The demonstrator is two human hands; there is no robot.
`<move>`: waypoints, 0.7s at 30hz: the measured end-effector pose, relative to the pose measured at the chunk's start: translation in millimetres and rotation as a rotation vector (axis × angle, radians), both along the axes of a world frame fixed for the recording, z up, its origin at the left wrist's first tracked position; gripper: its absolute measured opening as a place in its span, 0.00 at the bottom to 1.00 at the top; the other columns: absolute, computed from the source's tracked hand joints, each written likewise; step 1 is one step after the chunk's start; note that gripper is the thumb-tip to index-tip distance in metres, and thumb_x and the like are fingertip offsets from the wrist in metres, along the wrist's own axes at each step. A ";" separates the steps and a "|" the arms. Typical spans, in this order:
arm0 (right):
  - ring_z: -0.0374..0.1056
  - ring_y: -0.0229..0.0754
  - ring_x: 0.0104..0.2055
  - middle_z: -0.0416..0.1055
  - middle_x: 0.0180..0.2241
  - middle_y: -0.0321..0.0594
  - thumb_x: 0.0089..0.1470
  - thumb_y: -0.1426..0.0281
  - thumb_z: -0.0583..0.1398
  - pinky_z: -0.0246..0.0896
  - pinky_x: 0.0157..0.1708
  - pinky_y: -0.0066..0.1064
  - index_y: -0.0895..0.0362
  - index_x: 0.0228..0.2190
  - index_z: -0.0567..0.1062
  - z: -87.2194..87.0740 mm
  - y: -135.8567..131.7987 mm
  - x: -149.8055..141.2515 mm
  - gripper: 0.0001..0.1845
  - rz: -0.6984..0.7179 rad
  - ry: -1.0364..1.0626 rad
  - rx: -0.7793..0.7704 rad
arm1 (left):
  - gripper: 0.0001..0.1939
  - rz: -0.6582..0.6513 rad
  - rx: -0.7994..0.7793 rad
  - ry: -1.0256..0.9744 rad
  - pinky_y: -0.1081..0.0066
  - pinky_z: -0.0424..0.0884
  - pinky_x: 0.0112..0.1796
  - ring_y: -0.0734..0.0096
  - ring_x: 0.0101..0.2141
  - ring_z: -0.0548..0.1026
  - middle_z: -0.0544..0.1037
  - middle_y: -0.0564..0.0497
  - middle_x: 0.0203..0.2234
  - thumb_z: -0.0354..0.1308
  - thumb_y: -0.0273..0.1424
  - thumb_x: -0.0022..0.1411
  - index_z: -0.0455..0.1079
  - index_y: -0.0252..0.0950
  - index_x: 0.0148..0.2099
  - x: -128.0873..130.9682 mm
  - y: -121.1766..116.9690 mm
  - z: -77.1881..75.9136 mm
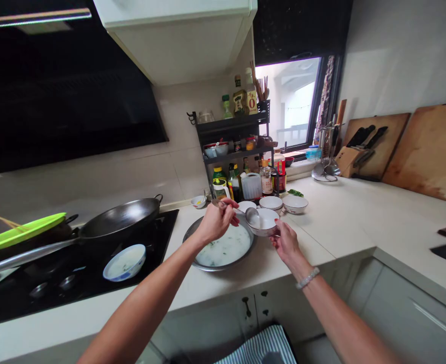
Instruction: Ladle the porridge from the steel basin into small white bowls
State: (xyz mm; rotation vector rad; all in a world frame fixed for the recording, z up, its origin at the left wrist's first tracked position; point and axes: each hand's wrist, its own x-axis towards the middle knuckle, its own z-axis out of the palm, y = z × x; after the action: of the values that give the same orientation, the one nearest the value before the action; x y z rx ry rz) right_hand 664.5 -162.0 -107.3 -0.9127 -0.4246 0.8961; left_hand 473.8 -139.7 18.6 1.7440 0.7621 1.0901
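My left hand [219,220] is closed round the handle of a metal ladle [252,216], whose bowl tips over the inside of a small white bowl [265,228]. With my right hand [285,240] I grip that white bowl by its right rim, holding it up beside the pot. Below my left hand stands a wide metal pot [216,268] on the counter. Pale, milky soup [225,247] with green bits fills much of it. How much is in the held bowl I cannot make out.
Behind the pot stand white bowls [295,204] and a black rack [230,123] of bottles. At left, a wok [120,218] and a blue-patterned bowl [125,263] sit on the black stove [90,263]. A knife block [350,161] and cutting boards [431,149] stand at the right wall.
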 end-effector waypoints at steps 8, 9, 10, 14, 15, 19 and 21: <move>0.57 0.30 0.13 0.63 0.15 0.29 0.38 0.62 0.65 0.45 0.09 0.20 0.56 0.26 0.66 -0.1 -11.7 -6.1 0.15 0.014 0.071 -0.024 | 0.07 -0.077 0.243 0.080 0.75 0.70 0.28 0.72 0.23 0.75 0.76 0.51 0.21 0.56 0.28 0.57 0.72 0.34 0.38 -17.2 -15.2 -14.1; 0.57 0.30 0.13 0.63 0.15 0.29 0.38 0.62 0.65 0.45 0.09 0.20 0.56 0.26 0.66 0.4 -13.8 -6.6 0.15 0.015 0.081 -0.025 | 0.07 -0.042 0.203 0.027 0.74 0.71 0.28 0.71 0.24 0.76 0.75 0.51 0.21 0.56 0.29 0.57 0.72 0.33 0.38 -19.7 -13.8 -15.3; 0.57 0.31 0.13 0.63 0.16 0.29 0.38 0.62 0.65 0.45 0.09 0.20 0.56 0.26 0.66 1.0 -16.1 -7.1 0.16 0.015 0.089 -0.025 | 0.08 0.008 0.152 -0.040 0.72 0.72 0.29 0.70 0.24 0.76 0.75 0.50 0.21 0.55 0.31 0.57 0.71 0.33 0.38 -22.6 -11.4 -16.7; 0.57 0.31 0.14 0.63 0.16 0.30 0.37 0.62 0.66 0.45 0.09 0.20 0.55 0.26 0.66 5.0 -26.3 -10.9 0.16 0.009 0.107 -0.024 | 0.08 0.254 -0.021 -0.284 0.68 0.74 0.29 0.68 0.22 0.76 0.75 0.50 0.21 0.53 0.32 0.56 0.69 0.32 0.35 -42.1 5.3 -29.4; 0.57 0.31 0.14 0.63 0.16 0.30 0.37 0.63 0.66 0.45 0.09 0.21 0.56 0.26 0.66 6.1 -28.8 -12.5 0.16 0.007 0.107 -0.020 | 0.08 0.300 -0.048 -0.301 0.68 0.74 0.29 0.68 0.21 0.76 0.75 0.50 0.20 0.53 0.32 0.55 0.69 0.32 0.34 -49.3 10.0 -35.2; 0.58 0.31 0.14 0.64 0.18 0.30 0.37 0.64 0.66 0.46 0.09 0.21 0.56 0.25 0.67 8.0 -36.1 -20.9 0.15 0.009 0.098 0.010 | 0.07 0.357 -0.071 -0.167 0.69 0.73 0.24 0.66 0.19 0.76 0.73 0.51 0.16 0.54 0.31 0.53 0.68 0.33 0.32 -80.6 22.0 -65.3; 0.58 0.31 0.14 0.64 0.17 0.30 0.38 0.63 0.66 0.46 0.09 0.21 0.56 0.25 0.67 6.5 -37.9 -25.7 0.15 0.015 0.086 0.017 | 0.07 0.344 -0.029 -0.048 0.72 0.72 0.22 0.66 0.19 0.76 0.74 0.50 0.17 0.55 0.31 0.53 0.68 0.33 0.32 -91.8 22.0 -78.8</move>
State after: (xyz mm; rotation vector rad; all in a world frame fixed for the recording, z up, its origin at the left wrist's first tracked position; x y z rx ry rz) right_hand 638.8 -199.9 -100.8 -0.8535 -0.3650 0.9409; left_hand 382.0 -117.6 -60.2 1.5915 1.0697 1.3359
